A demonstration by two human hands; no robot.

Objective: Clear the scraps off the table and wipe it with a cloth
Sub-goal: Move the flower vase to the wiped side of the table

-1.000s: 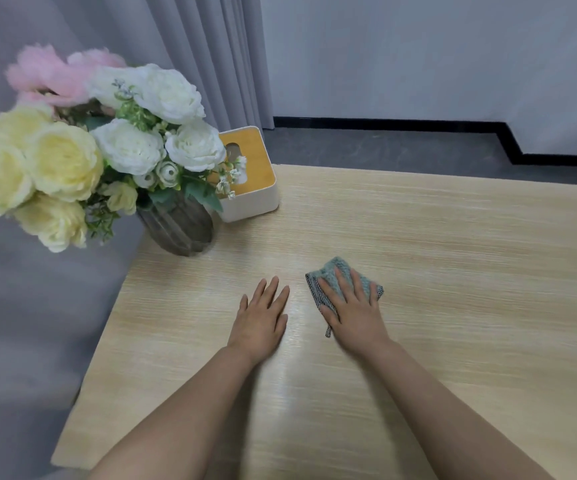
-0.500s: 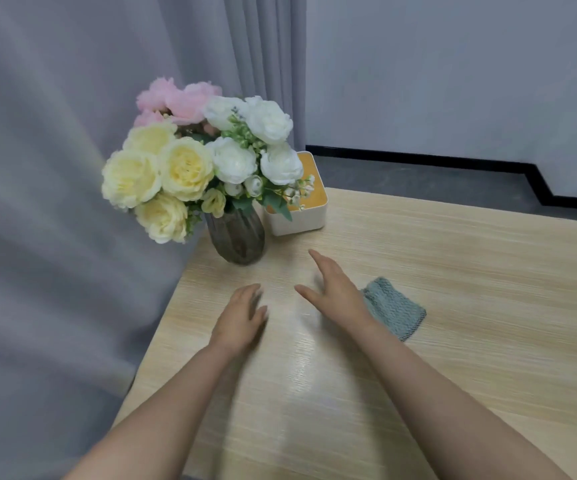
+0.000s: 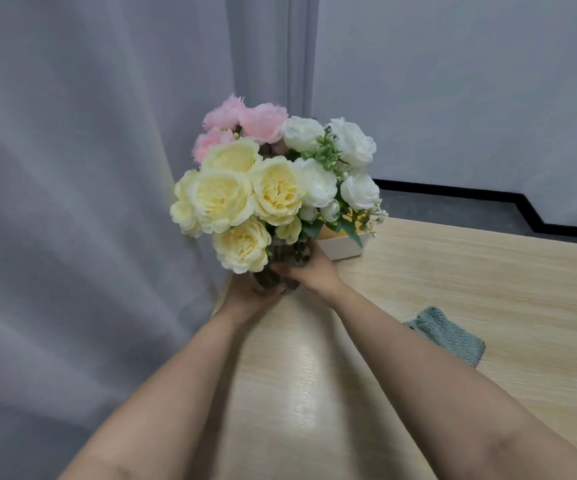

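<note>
A dark ribbed glass vase [image 3: 289, 256] full of yellow, white and pink flowers [image 3: 273, 188] stands at the far left corner of the light wooden table [image 3: 470, 271]. My left hand [image 3: 250, 294] grips the vase from its near left side. My right hand [image 3: 311, 268] grips it from the right, fingers curled round the glass. The grey-green cloth [image 3: 449, 334] lies flat on the table to the right of my right forearm, touched by neither hand.
A white tissue box [image 3: 342, 245] with a yellow top sits right behind the vase, partly hidden by the flowers. A grey curtain [image 3: 89, 202] hangs along the table's left edge. Grey floor and a black skirting lie beyond the far edge.
My right hand let go of the cloth and left it on the table. Both hands moved forward and took hold of the vase. The camera turned left.
</note>
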